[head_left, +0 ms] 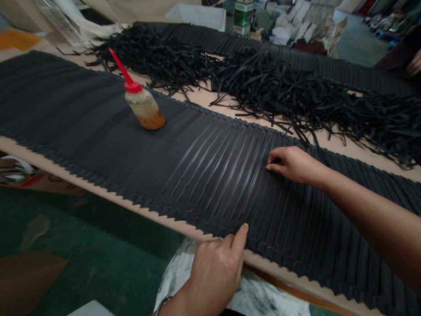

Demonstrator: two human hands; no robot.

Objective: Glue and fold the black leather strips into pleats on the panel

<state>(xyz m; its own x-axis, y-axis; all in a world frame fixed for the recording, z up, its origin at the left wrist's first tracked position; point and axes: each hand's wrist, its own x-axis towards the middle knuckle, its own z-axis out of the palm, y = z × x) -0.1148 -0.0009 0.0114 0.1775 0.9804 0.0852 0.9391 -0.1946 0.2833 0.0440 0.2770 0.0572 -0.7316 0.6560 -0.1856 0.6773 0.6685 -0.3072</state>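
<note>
A long band of overlapping black strips (210, 175) lies laid side by side across the table. My right hand (291, 163) rests on the band's middle, fingers curled and pressing a strip. At the band's near edge, my left hand (215, 267) has its thumb on the strip ends, its fingers folded. A glue bottle (143, 105) with a red pointed nozzle stands on the band to the left, out of both hands' reach.
Heaps of loose black strips (263, 83) lie on the far side of the table (210, 98). Another band of strips (329, 66) runs behind them. Boxes and paper clutter (296, 22) sit at the back. Green floor (82, 263) lies below the table's near edge.
</note>
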